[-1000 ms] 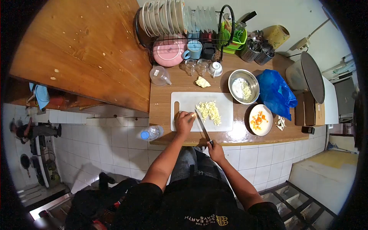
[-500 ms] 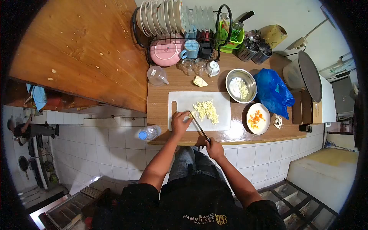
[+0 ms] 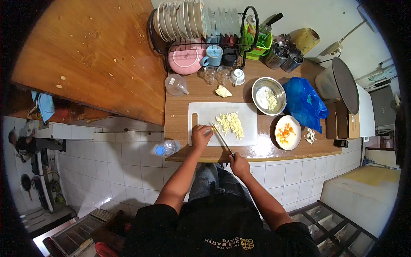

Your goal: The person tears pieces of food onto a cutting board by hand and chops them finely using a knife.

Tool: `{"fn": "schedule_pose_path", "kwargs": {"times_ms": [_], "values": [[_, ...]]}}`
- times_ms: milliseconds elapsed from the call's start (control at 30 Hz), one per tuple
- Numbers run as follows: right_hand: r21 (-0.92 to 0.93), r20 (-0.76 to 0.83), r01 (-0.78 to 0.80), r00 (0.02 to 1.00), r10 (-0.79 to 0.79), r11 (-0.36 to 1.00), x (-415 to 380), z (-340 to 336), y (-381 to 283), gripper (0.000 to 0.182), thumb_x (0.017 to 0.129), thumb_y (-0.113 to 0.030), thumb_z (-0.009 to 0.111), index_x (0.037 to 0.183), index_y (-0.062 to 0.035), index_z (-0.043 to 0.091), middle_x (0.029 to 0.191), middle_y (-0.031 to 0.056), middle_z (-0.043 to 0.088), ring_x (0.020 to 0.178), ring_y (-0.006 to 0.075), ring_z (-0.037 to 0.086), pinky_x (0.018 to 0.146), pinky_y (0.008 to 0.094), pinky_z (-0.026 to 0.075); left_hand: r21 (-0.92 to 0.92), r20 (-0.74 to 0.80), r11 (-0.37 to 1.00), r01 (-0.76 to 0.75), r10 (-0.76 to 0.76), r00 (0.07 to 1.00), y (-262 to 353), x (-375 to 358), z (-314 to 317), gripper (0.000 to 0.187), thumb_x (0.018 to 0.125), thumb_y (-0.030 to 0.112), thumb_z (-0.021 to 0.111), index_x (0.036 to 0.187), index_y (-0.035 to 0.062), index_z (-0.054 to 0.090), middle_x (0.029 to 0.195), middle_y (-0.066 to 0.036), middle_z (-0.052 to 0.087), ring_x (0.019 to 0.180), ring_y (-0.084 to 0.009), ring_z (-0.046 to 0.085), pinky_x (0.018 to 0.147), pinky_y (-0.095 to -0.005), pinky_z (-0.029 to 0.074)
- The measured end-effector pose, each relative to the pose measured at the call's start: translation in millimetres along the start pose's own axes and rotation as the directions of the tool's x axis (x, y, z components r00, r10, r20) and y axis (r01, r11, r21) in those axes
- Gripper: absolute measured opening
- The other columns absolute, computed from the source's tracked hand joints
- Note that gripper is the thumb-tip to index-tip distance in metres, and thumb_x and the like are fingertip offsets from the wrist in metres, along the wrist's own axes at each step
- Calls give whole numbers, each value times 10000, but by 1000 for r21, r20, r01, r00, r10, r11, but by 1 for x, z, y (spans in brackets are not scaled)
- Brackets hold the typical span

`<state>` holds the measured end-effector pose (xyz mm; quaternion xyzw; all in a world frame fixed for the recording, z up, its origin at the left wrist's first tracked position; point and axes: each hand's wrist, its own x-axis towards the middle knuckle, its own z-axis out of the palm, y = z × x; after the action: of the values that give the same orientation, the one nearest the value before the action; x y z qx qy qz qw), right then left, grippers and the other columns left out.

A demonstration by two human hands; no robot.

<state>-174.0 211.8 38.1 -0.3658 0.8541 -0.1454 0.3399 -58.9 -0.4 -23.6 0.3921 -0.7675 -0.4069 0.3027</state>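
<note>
My right hand [image 3: 239,165] is closed around the handle of a kitchen knife [image 3: 222,138], whose blade slants up and left over the white cutting board [image 3: 250,112]. Close to the blade's tip is my left hand [image 3: 202,136], its fingers bent together at the board's left part. Whether they pinch anything is too small to make out. Just right of the blade lies a loose heap of chopped pale vegetable [image 3: 231,124], which looks like cabbage.
Right of the board stand a steel bowl [image 3: 259,105] with chopped pieces, a plate [image 3: 292,144] with orange bits and a blue plastic bag [image 3: 302,100]. A bottle [image 3: 170,148] lies at the left edge. Behind are glasses and a dish rack [image 3: 199,45]. Another person [image 3: 25,143] stands far left.
The knife's blade has shifted slightly, and my left fingers have moved a little at its tip. The chopped heap looks the same.
</note>
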Motion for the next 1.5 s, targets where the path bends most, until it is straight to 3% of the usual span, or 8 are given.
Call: {"fn": "schedule_pose_path", "kwargs": {"times_ms": [133,233,333,400,700,1100,1300,1500], "values": [[-31,20,-46,999,46,998,2,8,-2,406,1026,-408,491,1060,-17,596,922,291,689,910,495,660,787,590,506,84,-35,992,-96,99,994,1,3,1,209,742,81,820,948,106,794,896,-58,706,799,-226,630,687,-344,533],[-9,-2,-17,1000,17,1000,11,16,-1,398,1022,-395,499,1024,-7,589,906,297,687,890,502,659,781,595,505,48,6,998,41,-41,999,4,4,-1,184,748,103,829,930,101,796,875,-66,708,796,-234,632,682,-346,530],[-6,-28,35,999,-35,999,21,20,-1,395,1017,-384,511,979,1,591,894,308,683,872,509,657,775,597,504,150,-6,981,-121,124,992,5,6,-4,176,759,122,833,928,93,797,863,-72,710,782,-235,636,673,-344,524],[-13,-21,40,999,-41,999,22,19,-2,402,1016,-388,511,972,2,595,903,312,682,880,508,656,781,595,504,87,73,994,59,-66,995,6,6,-5,210,780,172,829,972,92,798,912,-84,703,824,-270,663,715,-375,528],[23,-42,2,999,-1,1000,-16,19,22,397,1016,-396,529,1002,-2,576,840,306,675,822,508,656,729,598,508,98,-31,986,-133,136,990,-9,1,1,187,802,147,812,983,99,808,847,-82,706,809,-259,655,701,-373,522],[37,-67,39,997,-37,999,-14,19,14,401,1028,-415,510,1029,-17,558,821,300,674,797,513,653,709,606,503,-85,-109,996,-1,-8,994,-20,-1,13,150,763,99,849,892,46,793,883,-90,697,792,-217,674,686,-342,547],[6,-5,8,1000,-8,1000,-10,9,9,409,1025,-417,499,1084,-27,609,916,290,691,875,495,664,769,589,515,43,-153,995,-93,98,983,-24,1,12,147,741,96,860,848,34,781,864,-88,680,759,-223,669,664,-323,550],[29,-75,87,994,-84,996,-5,13,14,406,1024,-415,515,978,-15,565,835,300,669,824,514,646,720,603,498,-32,-135,999,-30,25,991,-16,1,10,134,744,91,855,840,35,780,867,-87,674,740,-216,655,667,-319,552]]}}
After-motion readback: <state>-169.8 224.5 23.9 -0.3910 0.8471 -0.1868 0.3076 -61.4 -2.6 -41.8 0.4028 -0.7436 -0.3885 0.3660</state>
